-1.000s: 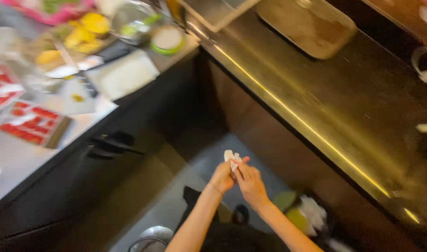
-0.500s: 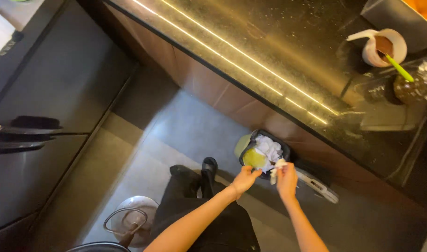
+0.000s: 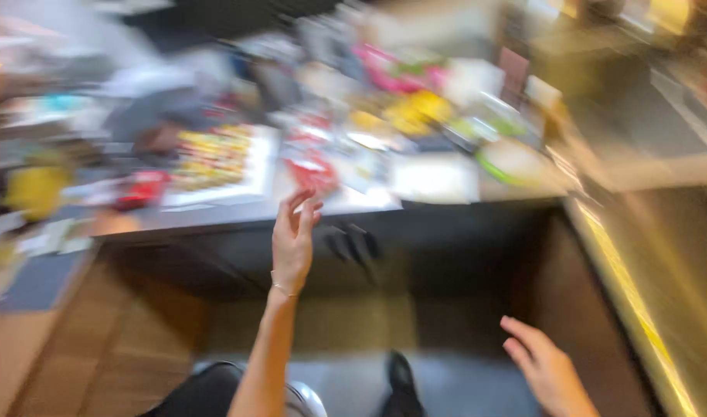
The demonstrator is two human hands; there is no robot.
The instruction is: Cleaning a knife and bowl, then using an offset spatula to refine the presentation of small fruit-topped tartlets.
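1. The whole view is heavily smeared by motion, so fine detail cannot be made out.
2. The left hand [image 3: 293, 241] is seen at the centre of the frame, raised with its fingers spread and slightly curled; nothing is held in it, and a thin bracelet is worn at its wrist.
3. Its fingertips are placed at the front edge of the bench [image 3: 237, 218], just below a red packet [image 3: 313, 171] lying on the bench top; whether the packet is touched cannot be told.
4. The right hand [image 3: 545, 366] is seen at the lower right of the frame, low over the floor, with its fingers loosely spread and nothing held.
5. A tray of yellow pieces [image 3: 213, 159] is seen left of the red packet, and a white board [image 3: 434, 177] right of it.
6. A green-rimmed dish [image 3: 511, 161] is set beside the white board, toward the upper right.
7. A dark cabinet front [image 3: 353, 245] with dark handles is seen under the bench, just right of the left hand.
8. A dark counter with a bright streak [image 3: 639, 309] runs along the right edge of the frame.
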